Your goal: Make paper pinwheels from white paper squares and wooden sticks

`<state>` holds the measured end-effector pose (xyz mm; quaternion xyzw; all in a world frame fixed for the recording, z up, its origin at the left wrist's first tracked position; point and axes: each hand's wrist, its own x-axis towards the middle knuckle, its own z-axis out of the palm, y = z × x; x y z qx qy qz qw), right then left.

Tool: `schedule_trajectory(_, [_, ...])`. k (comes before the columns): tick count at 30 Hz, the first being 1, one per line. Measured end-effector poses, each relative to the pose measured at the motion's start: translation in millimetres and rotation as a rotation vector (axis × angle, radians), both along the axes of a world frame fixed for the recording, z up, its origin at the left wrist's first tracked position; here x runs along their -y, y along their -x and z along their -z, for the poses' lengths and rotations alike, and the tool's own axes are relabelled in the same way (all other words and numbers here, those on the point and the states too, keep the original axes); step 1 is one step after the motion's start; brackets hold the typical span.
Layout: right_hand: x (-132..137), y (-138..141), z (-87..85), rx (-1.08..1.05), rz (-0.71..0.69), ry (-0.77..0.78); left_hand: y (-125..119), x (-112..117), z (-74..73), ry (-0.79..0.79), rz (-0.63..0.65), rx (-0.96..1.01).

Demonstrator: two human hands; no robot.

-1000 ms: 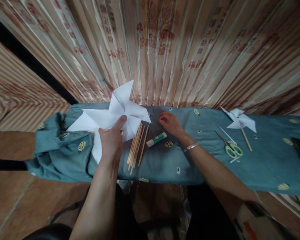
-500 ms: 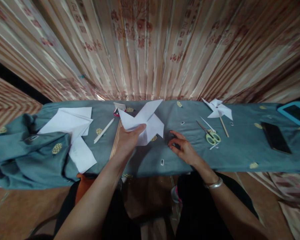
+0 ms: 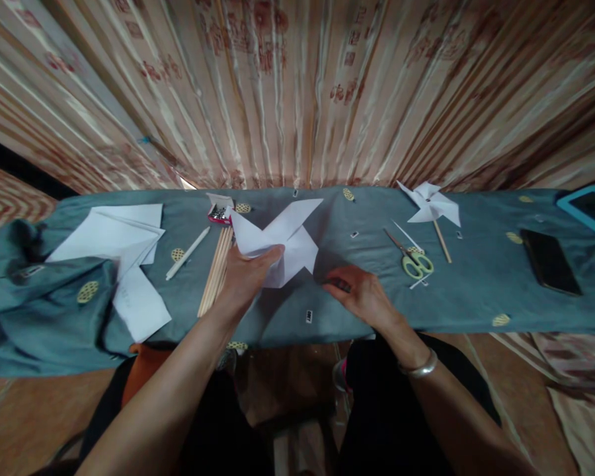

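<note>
My left hand (image 3: 248, 270) is closed on a white paper pinwheel (image 3: 295, 248), its thumb pressed near the centre where the folded points meet. The pinwheel has no stick on it that I can see. To its right, my right hand (image 3: 356, 291) hovers low over the cloth, apart from the paper. Its fingers are curled together; whatever may be between them is too small to tell. Beside my left hand lie several thin wooden sticks (image 3: 215, 271). A small open box of metal pins (image 3: 220, 213) sits just beyond them.
On the right are a finished pinwheel on a stick (image 3: 432, 205), green-handled scissors (image 3: 416, 266) with paper strips, a dark phone (image 3: 550, 261) and a blue-framed tablet (image 3: 590, 210). On the left, a white pen (image 3: 188, 254) and paper sheets (image 3: 141, 304) lie on the green cloth (image 3: 272, 330).
The fingers of my right hand have drawn together from a looser spread. The view has shifted a little, showing more of the sticks and pin box. My left hand keeps its hold on the pinwheel.
</note>
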<state>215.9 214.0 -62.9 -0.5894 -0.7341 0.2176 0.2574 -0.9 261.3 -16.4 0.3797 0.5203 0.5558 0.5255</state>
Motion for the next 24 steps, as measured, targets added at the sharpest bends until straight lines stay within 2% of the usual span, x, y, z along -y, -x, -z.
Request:
schedule_trajectory(5, [0.6,5.0,8.2,0.117,-0.080,-0.057,-0.5,1.2,0.1,0.011,-0.005,0.005])
schedule_trajectory(8, [-0.8,6.5,8.7,0.180,-0.096,-0.041,-1.1,2.2,-0.7,0.015,-0.006,0.013])
schedule_trajectory(17, [-1.5,-8.2,-2.1,0.160,-0.049,0.110,1.5,1.0,3.5,0.014,-0.011,-0.044])
schedule_trajectory(24, [4.9,-23.7,-8.8,0.169,-0.049,0.135,-2.0,0.0,4.1,0.025,0.010,-0.080])
